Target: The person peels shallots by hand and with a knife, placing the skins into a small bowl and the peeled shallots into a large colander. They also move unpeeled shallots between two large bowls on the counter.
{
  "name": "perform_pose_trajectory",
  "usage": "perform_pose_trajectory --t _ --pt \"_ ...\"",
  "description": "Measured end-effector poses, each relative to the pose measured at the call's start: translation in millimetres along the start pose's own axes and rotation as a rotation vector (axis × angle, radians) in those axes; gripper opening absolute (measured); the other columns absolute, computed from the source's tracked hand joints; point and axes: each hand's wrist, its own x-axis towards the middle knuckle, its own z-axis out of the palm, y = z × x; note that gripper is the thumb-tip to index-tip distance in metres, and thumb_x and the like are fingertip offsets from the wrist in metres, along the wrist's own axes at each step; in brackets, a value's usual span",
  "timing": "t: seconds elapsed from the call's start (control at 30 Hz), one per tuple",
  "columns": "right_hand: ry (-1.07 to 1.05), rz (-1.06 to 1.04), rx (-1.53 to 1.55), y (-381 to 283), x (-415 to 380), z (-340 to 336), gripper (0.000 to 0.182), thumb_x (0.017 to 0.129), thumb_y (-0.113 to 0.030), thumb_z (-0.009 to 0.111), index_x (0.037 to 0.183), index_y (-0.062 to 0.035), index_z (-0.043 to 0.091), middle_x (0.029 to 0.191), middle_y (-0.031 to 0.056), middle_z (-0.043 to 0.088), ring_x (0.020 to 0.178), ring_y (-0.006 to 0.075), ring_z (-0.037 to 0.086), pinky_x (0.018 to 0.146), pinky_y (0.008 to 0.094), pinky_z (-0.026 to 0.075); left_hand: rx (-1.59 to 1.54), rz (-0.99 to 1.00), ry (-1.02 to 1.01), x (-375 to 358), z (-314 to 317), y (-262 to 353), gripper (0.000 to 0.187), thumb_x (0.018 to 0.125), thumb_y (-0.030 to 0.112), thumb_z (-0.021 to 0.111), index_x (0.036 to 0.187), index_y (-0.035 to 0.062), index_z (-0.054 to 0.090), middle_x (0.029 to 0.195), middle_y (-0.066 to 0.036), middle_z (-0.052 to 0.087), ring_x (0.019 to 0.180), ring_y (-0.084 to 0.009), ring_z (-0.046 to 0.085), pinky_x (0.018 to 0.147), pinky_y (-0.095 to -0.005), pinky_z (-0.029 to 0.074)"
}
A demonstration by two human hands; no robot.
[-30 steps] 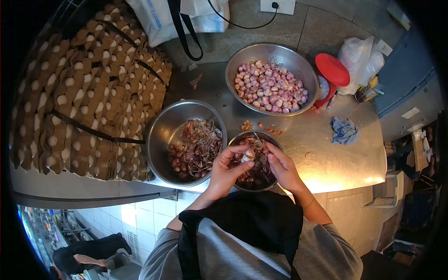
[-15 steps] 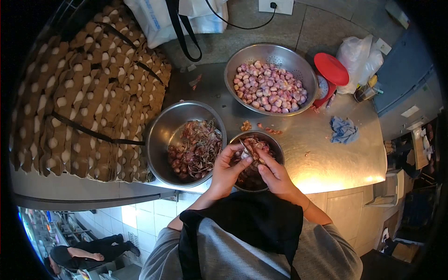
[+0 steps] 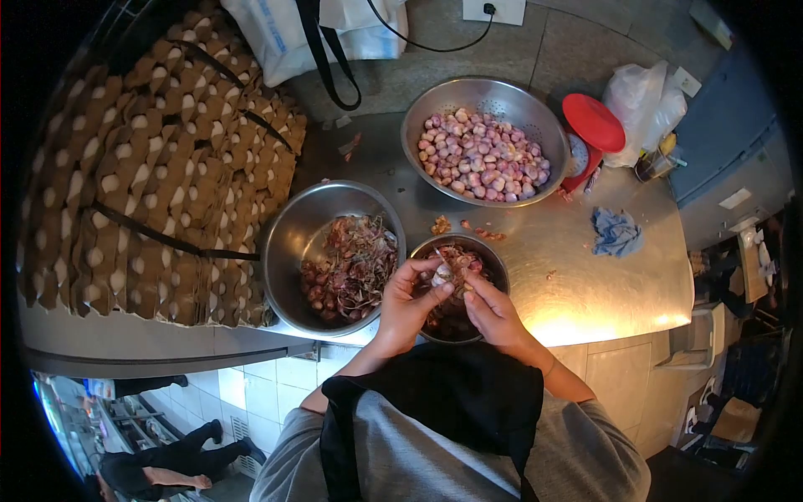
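Above the small steel bowl (image 3: 503,284), my two hands meet at a pale, partly peeled shallot (image 3: 441,274). My left hand (image 3: 408,303) pinches this shallot between thumb and fingertips. My right hand (image 3: 493,311) is closed around what looks like a small knife (image 3: 447,262), its thin tip pointing up and away; the handle is hidden in the fingers. Reddish shallots and skins lie in the small bowl below, partly covered by my hands. Left of it, a larger steel bowl (image 3: 280,266) holds unpeeled shallots and a heap of dry skins (image 3: 360,255).
A steel colander (image 3: 416,171) of peeled shallots (image 3: 485,159) stands behind. Stacked egg trays (image 3: 159,184) fill the left side. A red scale (image 3: 594,125), plastic bags (image 3: 637,109) and a blue cloth (image 3: 616,232) are on the right. Another person (image 3: 171,464) is at lower left.
My right hand has shifted slightly and the thin blade has turned more upright. My left hand stays nearly in place. The person at lower left has moved, and another leg now shows there.
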Motion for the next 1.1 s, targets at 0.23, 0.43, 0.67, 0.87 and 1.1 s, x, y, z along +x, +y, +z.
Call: perform_pose_trajectory --t 0.23,0.43,0.67,0.87,1.1 --pt "-0.029 0.132 0.224 -17 -1 -1 0.037 0.09 -0.013 0.045 0.125 -0.0027 0.04 0.07 -0.0025 0.042 0.055 0.004 0.034 0.048 0.017 0.03 0.029 -0.018 0.0 1 1 1 0.031 0.076 -0.004 0.06 0.104 0.0032 0.05 0.1 -0.004 0.056 0.092 -0.0097 0.052 0.084 -0.0238 0.041" --pt "0.017 0.122 0.165 -13 1 -1 0.036 0.091 -0.013 0.044 0.126 -0.005 0.04 0.068 -0.0044 0.04 0.054 0.0043 0.034 0.047 0.0172 0.03 0.046 -0.024 -0.024 1 1 1 0.03 0.081 0.0 0.056 0.109 0.0031 0.047 0.104 -0.005 0.054 0.096 -0.0111 0.051 0.084 -0.0261 0.043" --pt "0.143 0.091 0.14 -21 10 -6 0.035 0.091 -0.013 0.043 0.125 -0.005 0.041 0.069 -0.0047 0.04 0.053 0.004 0.034 0.047 0.0165 0.029 -0.158 -0.104 -0.033 2 0 6 0.029 0.088 0.008 0.047 0.116 0.0058 0.042 0.11 -0.004 0.05 0.102 -0.0129 0.047 0.087 -0.0309 0.041" --pt "-0.027 0.163 0.202 -27 3 -10 0.036 0.091 -0.015 0.043 0.125 -0.0048 0.04 0.069 -0.0049 0.04 0.054 0.0042 0.035 0.047 0.0166 0.029 -0.264 -0.236 -0.05 5 -6 5 0.026 0.087 0.011 0.049 0.114 0.0076 0.048 0.108 -0.002 0.051 0.103 -0.0112 0.046 0.087 -0.0289 0.037" --pt "-0.064 0.169 0.172 -29 4 -9 0.037 0.092 -0.015 0.042 0.127 -0.005 0.038 0.066 -0.0044 0.037 0.052 0.0041 0.033 0.045 0.0171 0.027 -0.107 -0.117 -0.078 4 -5 1 0.031 0.084 0.007 0.053 0.115 0.005 0.047 0.108 -0.003 0.052 0.103 -0.0117 0.046 0.089 -0.027 0.037"
